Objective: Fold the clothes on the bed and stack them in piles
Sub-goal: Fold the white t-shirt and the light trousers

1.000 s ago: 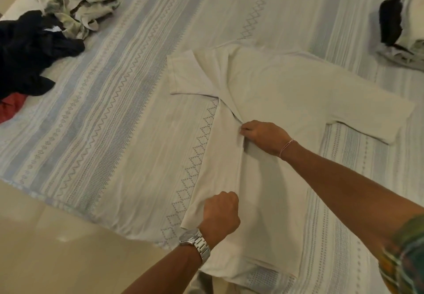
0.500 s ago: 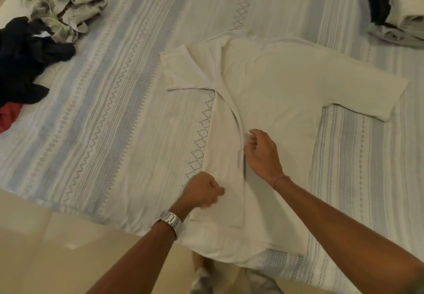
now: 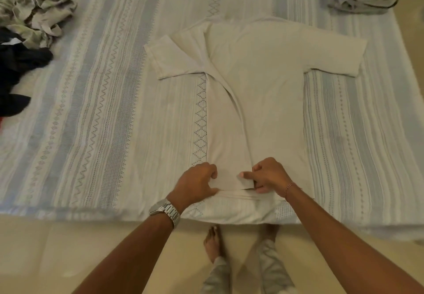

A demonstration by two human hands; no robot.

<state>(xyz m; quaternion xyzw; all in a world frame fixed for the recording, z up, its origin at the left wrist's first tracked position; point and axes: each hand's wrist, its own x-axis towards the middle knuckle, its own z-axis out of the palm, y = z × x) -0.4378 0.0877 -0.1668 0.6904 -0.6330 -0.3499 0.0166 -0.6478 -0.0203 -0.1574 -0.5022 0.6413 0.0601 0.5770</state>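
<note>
Head view: a white cotton short-sleeved shirt [image 3: 263, 82] lies flat at the striped bed's [image 3: 103, 110] near edge, long axis running from near edge to far, collar far. The left hand [image 3: 197, 184] and right hand [image 3: 268, 175] pinch its hem, fingers curled.

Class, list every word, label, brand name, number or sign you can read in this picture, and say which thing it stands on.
None can be read.
Wristwatch: its face is turned away, no brand visible.
White tag on the dark clothes: too small and blurred to read.
White t-shirt: plain, no print.
</note>
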